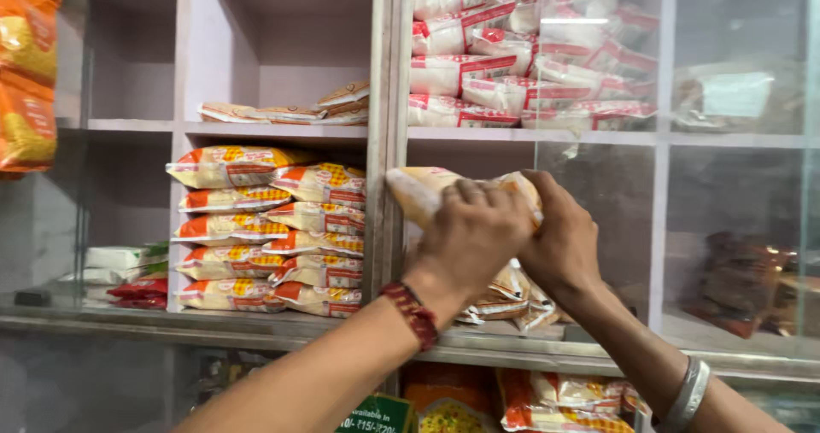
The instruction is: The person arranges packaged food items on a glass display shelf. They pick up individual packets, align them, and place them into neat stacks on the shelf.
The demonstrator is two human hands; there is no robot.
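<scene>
Both hands grip one pale yellow-and-white snack packet [417, 190] in front of the shelf's middle compartment. My left hand [468, 238], with a red thread band at the wrist, covers the packet's middle. My right hand [559, 241], silver bangle on its forearm, holds the packet's right end. Below the hands lies a low pile of similar packets [512, 296] on the shelf board.
Orange-and-yellow packets [273, 232] are stacked in the left compartment. Red-and-white packets [512, 57] fill the upper middle one. A glass sliding pane [735, 168] covers the right side, dark packets behind it. White vertical post [386, 134] divides compartments. More packets sit below the counter ledge [256, 326].
</scene>
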